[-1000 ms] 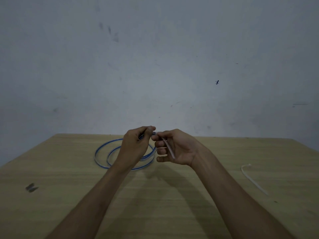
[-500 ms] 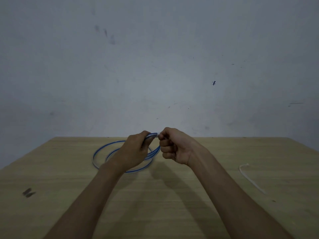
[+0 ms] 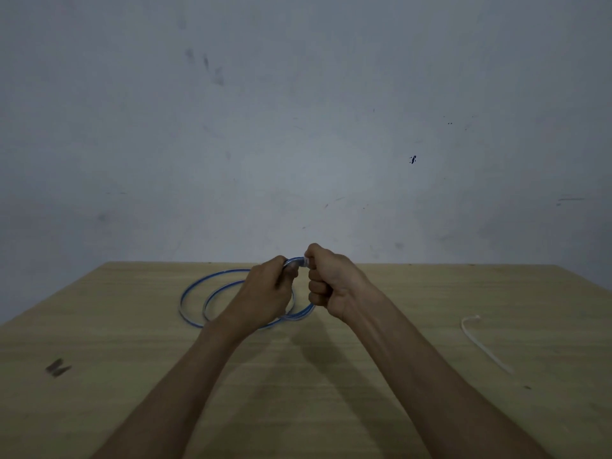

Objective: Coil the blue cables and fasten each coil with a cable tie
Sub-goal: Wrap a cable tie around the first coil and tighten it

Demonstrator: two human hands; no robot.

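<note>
A coil of blue cable (image 3: 195, 294) rests on the wooden table (image 3: 397, 376), its right side lifted. My left hand (image 3: 265, 293) grips the raised part of the coil from the left. My right hand (image 3: 331, 286) is a closed fist just to the right, pinching a pale cable tie (image 3: 304, 262) at the top of the coil between the two hands. Most of this tie is hidden inside the fist. A second white cable tie (image 3: 482, 342) lies loose on the table at the right.
A small dark mark or scrap (image 3: 57, 367) sits on the table at the left. A grey wall (image 3: 298, 127) rises directly behind the table's far edge.
My right hand has closed into a fist, and the tie's free tail that hung across the palm is now hidden. Both hands stay together at the top of the coil.
</note>
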